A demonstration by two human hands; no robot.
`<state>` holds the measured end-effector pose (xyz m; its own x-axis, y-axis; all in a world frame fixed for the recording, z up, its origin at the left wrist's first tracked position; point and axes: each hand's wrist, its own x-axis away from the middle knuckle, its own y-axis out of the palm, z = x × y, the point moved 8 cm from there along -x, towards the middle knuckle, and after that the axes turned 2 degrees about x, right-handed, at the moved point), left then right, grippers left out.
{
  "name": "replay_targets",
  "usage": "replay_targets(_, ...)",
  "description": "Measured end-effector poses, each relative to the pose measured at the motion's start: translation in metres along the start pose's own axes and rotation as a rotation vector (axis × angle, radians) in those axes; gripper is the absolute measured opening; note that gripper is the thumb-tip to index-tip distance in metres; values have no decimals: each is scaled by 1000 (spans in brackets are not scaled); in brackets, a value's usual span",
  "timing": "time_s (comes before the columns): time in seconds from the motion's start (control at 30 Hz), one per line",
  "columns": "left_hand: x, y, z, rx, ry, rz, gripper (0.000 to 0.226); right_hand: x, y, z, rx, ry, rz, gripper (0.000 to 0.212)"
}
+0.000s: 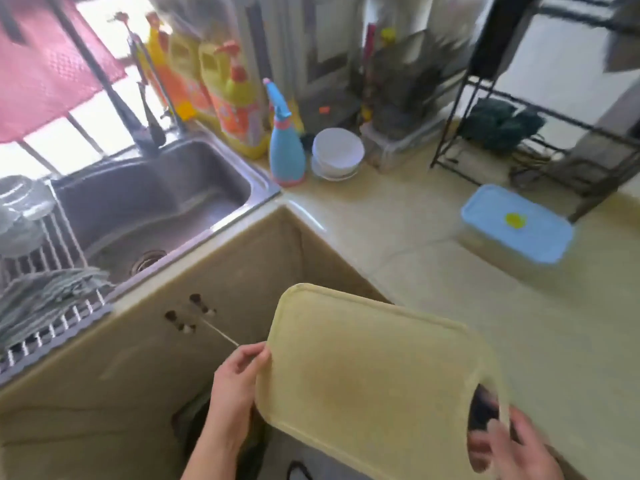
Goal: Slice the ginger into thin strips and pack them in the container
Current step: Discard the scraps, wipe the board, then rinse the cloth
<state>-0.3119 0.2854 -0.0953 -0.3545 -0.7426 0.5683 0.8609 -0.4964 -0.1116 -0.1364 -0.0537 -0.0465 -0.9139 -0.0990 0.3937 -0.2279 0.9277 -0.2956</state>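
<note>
A pale L-shaped desk [433, 244] wraps a steel sink [149, 209]. Both hands grip a yellow board [374, 382] held above its corner, left hand [239, 375] pinching the edge, right hand [509, 448] at the handle hole. The blue-lidded container [516, 225] sits right; ginger unseen.

The right hand [512, 448] is blurred and cut off below.

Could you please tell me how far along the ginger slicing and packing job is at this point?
Nothing looks done yet: no ginger or knife is in view, and the container sits lidded on the counter. In hand: the left hand and right hand hold the cutting board in the air, beside the counter. Left: setting the board down, slicing, packing.
</note>
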Motion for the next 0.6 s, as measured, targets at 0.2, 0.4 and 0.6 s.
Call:
replay_targets(0.2,55,169,85,-297,289,-245,15,-33,-159,5,299,-53,215,29)
replay_targets(0.4,80,290,69,-601,413,-231,14,-73,-244,39,477,99,297,32)
replay_targets(0.6,99,341,54,-803,612,-183,23,-105,-266,48,616,98,259,33)
